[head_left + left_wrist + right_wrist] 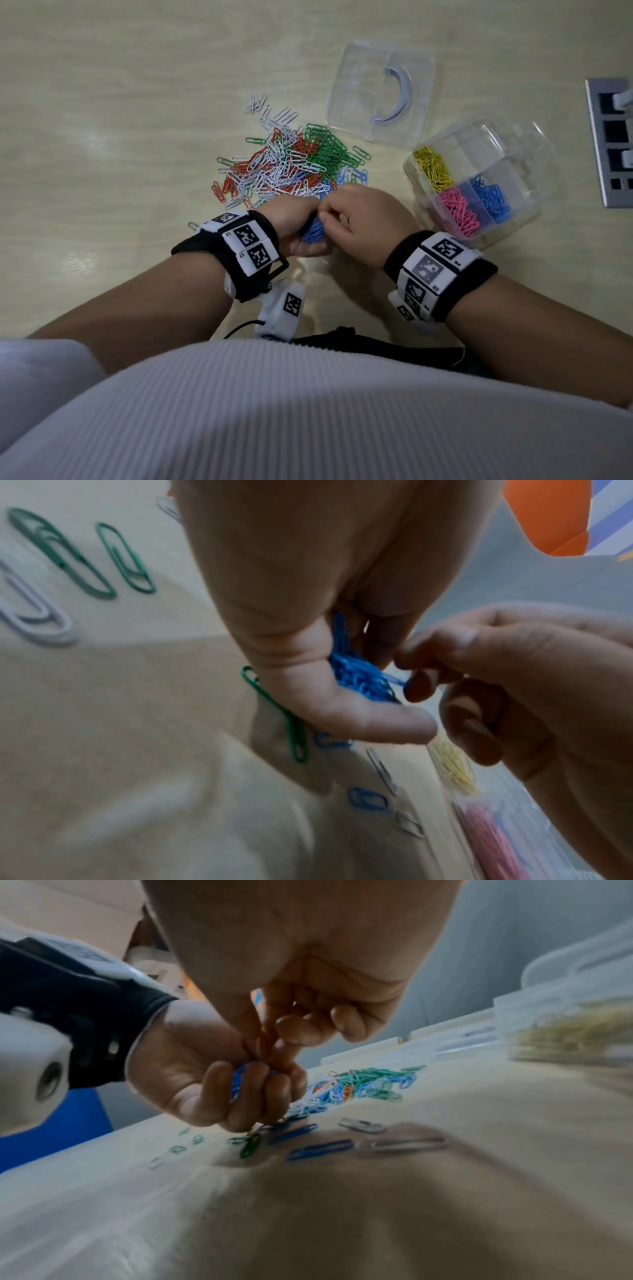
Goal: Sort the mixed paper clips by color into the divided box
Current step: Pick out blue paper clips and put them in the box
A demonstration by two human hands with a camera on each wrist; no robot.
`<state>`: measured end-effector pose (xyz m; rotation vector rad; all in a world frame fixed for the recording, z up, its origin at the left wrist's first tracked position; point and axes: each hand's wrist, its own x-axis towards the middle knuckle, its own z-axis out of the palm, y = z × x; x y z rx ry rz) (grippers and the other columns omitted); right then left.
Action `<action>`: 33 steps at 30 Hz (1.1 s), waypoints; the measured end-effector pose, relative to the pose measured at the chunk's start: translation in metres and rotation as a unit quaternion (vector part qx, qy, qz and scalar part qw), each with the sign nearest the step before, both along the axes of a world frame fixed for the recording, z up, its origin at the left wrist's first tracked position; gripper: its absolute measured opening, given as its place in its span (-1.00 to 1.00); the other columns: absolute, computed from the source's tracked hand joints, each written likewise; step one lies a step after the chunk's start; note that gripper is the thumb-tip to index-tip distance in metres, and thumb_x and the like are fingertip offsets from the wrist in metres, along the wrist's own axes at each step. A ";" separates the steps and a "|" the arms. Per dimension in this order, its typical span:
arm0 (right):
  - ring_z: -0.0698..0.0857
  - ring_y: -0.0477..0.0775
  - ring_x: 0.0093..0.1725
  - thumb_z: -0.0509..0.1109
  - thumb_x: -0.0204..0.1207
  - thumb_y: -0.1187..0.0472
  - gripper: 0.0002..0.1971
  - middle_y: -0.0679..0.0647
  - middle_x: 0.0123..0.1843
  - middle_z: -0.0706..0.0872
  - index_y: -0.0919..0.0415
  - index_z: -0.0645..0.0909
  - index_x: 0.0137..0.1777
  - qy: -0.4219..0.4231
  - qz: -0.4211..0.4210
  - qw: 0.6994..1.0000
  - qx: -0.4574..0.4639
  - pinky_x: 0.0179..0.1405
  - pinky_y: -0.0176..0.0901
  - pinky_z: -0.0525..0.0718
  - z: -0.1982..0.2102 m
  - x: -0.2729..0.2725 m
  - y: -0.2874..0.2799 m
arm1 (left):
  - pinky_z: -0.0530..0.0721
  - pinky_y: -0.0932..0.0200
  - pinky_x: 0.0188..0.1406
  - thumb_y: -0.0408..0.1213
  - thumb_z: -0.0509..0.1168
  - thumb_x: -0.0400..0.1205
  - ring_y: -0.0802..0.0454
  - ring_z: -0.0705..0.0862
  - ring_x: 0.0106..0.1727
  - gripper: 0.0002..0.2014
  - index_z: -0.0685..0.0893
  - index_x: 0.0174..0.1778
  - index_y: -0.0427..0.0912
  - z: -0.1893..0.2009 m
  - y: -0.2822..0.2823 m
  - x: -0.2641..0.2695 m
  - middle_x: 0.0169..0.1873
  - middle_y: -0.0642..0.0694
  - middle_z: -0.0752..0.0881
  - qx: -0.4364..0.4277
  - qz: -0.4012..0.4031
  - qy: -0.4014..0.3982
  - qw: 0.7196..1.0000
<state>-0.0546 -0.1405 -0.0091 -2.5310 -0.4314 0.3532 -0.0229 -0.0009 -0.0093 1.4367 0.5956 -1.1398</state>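
My left hand (pixel 301 233) cups a bunch of blue paper clips (pixel 313 231) in its curled fingers, just in front of the mixed pile (pixel 291 164) of white, red, green and blue clips. My right hand (pixel 356 222) meets it, thumb and forefinger pinching a blue clip (pixel 394 679) at the edge of that bunch (pixel 359 677). The same pinch shows in the right wrist view (pixel 274 1066). The clear divided box (pixel 507 222) stands to the right, holding yellow clips (pixel 433 168), pink clips (pixel 459 210) and blue clips (pixel 489 198) in separate compartments.
The box's clear lid (pixel 380 92) with a grey handle lies behind the pile. A grey socket panel (pixel 609 144) sits at the far right table edge. Loose green, blue and white clips (pixel 318 1148) lie on the pale wooden table (pixel 102 137) under my hands.
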 end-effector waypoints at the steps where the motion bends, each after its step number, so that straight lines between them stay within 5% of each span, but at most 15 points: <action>1: 0.59 0.13 -0.07 0.25 0.59 0.09 -0.83 0.03 -0.09 0.57 0.12 0.63 -0.02 0.013 -0.035 0.999 0.002 -0.14 -0.05 0.52 -0.003 0.001 -0.001 | 0.74 0.14 -0.18 -0.28 0.13 0.71 0.01 0.68 -0.36 -0.79 0.62 -0.08 -0.29 0.001 0.002 0.000 -0.32 -0.21 0.68 -0.003 -0.008 0.006 1.000; 3: 0.62 0.18 -0.02 0.24 0.58 0.08 -0.83 0.09 0.05 0.58 0.08 0.59 0.06 0.046 -0.050 0.996 -0.060 -0.11 -0.04 0.55 -0.011 0.002 -0.004 | 0.71 0.25 -0.35 -0.26 0.07 0.73 0.05 0.65 -0.49 -0.73 0.59 -0.19 -0.26 0.002 0.008 0.000 -0.45 -0.17 0.62 0.011 -0.013 0.002 1.000; 6: 0.65 0.23 0.03 0.22 0.61 0.07 -0.82 0.08 0.14 0.55 0.05 0.54 0.15 0.038 0.050 0.983 -0.174 -0.22 -0.07 0.43 -0.021 -0.002 0.000 | 0.65 0.30 -0.52 -0.27 0.07 0.74 0.07 0.62 -0.59 -0.70 0.59 -0.24 -0.27 0.003 0.018 -0.001 -0.45 -0.18 0.62 0.051 -0.021 -0.021 0.998; 14: 0.66 0.24 0.10 0.25 0.58 0.09 -0.75 0.13 0.19 0.57 0.17 0.52 0.18 0.060 0.050 0.971 -0.224 -0.22 -0.08 0.40 -0.018 0.003 0.011 | 0.60 0.34 -0.63 -0.25 0.05 0.74 0.08 0.63 -0.59 -0.65 0.62 -0.27 -0.26 0.006 0.030 -0.007 -0.55 -0.14 0.64 0.078 -0.045 -0.034 0.995; 20: 0.57 0.06 -0.10 0.35 0.47 0.06 -0.90 -0.08 -0.10 0.48 0.05 0.56 -0.12 0.047 0.025 0.998 -0.030 -0.18 -0.10 0.47 0.005 -0.009 0.013 | 0.77 0.21 -0.44 -0.29 0.13 0.71 -0.01 0.73 -0.45 -0.73 0.67 -0.17 -0.32 0.004 0.025 -0.010 -0.43 -0.22 0.72 0.063 -0.046 -0.038 0.996; 24: 0.60 0.10 -0.01 0.32 0.51 0.14 -0.91 -0.04 -0.10 0.51 0.07 0.64 -0.06 0.046 0.022 0.999 0.005 -0.06 -0.03 0.56 0.007 -0.011 0.009 | 0.73 0.23 -0.41 -0.28 0.15 0.70 0.02 0.69 -0.45 -0.76 0.65 -0.17 -0.30 0.004 0.017 -0.011 -0.43 -0.19 0.68 0.024 -0.079 -0.026 0.996; 26: 0.62 0.13 -0.01 0.28 0.50 0.11 -0.89 -0.04 -0.06 0.53 0.03 0.59 -0.03 0.056 -0.017 0.998 -0.033 -0.08 -0.04 0.57 0.005 -0.011 -0.001 | 0.67 0.28 -0.56 -0.23 0.08 0.74 0.02 0.64 -0.48 -0.71 0.60 -0.18 -0.29 0.002 0.018 -0.010 -0.44 -0.20 0.62 0.007 -0.078 0.001 0.997; 29: 0.66 0.17 0.03 0.26 0.53 0.04 -0.83 0.00 0.06 0.59 0.00 0.58 0.06 0.059 0.046 0.975 -0.208 -0.17 -0.10 0.45 0.000 -0.016 -0.013 | 0.57 0.29 -0.64 -0.23 0.05 0.75 -0.03 0.62 -0.51 -0.68 0.59 -0.18 -0.32 0.001 0.023 -0.010 -0.45 -0.23 0.57 0.014 -0.067 0.020 0.997; 33: 0.66 0.20 0.09 0.20 0.61 0.08 -0.79 0.06 0.13 0.61 0.06 0.60 0.13 0.059 0.062 0.968 -0.238 -0.14 -0.07 0.39 -0.007 -0.020 -0.012 | 0.60 0.29 -0.60 -0.28 0.07 0.72 -0.02 0.61 -0.50 -0.69 0.58 -0.26 -0.30 0.001 0.028 -0.014 -0.46 -0.21 0.60 0.026 -0.074 0.016 0.997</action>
